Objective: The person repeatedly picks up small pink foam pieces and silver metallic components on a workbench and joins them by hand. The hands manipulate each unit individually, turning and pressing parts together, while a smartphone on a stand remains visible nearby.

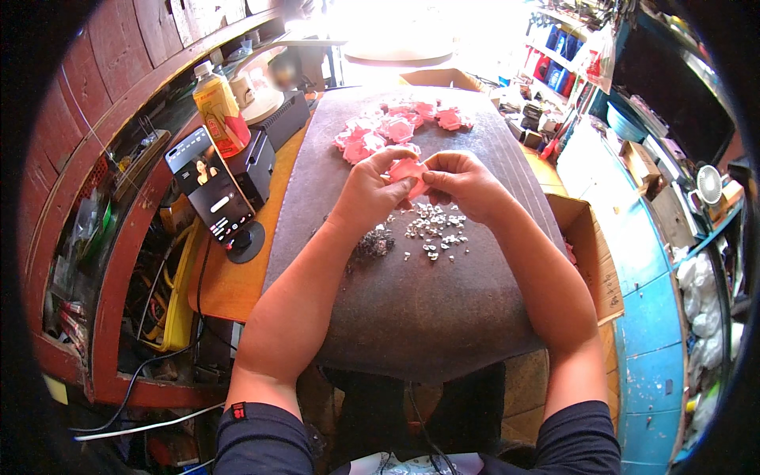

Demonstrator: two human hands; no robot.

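Between my two hands, above the middle of the dark table, is a pink flower-shaped piece (408, 172). My left hand (370, 188) grips it from the left, thumb and fingers pressed together. The fingertips of my right hand (465, 184) pinch at its right edge; whether a small part sits between them I cannot make out. Just below my hands lies a scatter of small whitish metallic pieces (434, 226). Left of these, near my left forearm, is a pile of small dark pieces (375, 242). Several more pink flower-shaped pieces (364, 142) are heaped farther back.
The dark-covered table (427, 317) reaches from my lap toward the bright far end. On its left are a phone on a stand (210, 186), a drink bottle (220, 111) and a black box (255, 166). A cardboard box (594, 257) stands at the right edge, beside a blue tiled surface (645, 336).
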